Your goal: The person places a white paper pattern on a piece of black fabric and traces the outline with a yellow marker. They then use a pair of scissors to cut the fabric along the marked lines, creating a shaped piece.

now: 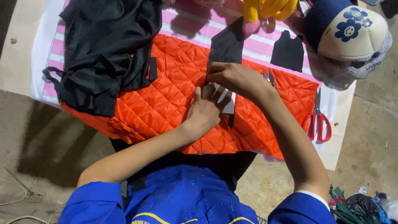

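Clearly quilted in a diamond pattern, the orange fabric is glossy and lies spread flat across the pink-and-white striped cloth that covers the board, its near edge hanging toward the person in the blue shirt. On top of it lies a long black fabric strip, wide and angled at its far end and narrowing as it runs toward the hands, and beside the strip's lower part sits a white paper piece. The left hand rests palm down on the orange fabric with its fingers spread and flat over the white paper piece, pressing rather than gripping. The right hand is just beyond it, touching it, with the fingers curled and pinched together on the edge of the black fabric strip where the strip meets the paper. So the strip runs out from under the right hand away from the person, and the orange fabric lies beneath both hands. How the strip and paper overlap under the hands cannot be made out, as the fingers cover that spot. Small snips are half hidden behind the right wrist. Red-handled scissors lie well to the right, and a black garment pile covers the orange fabric's left corner.
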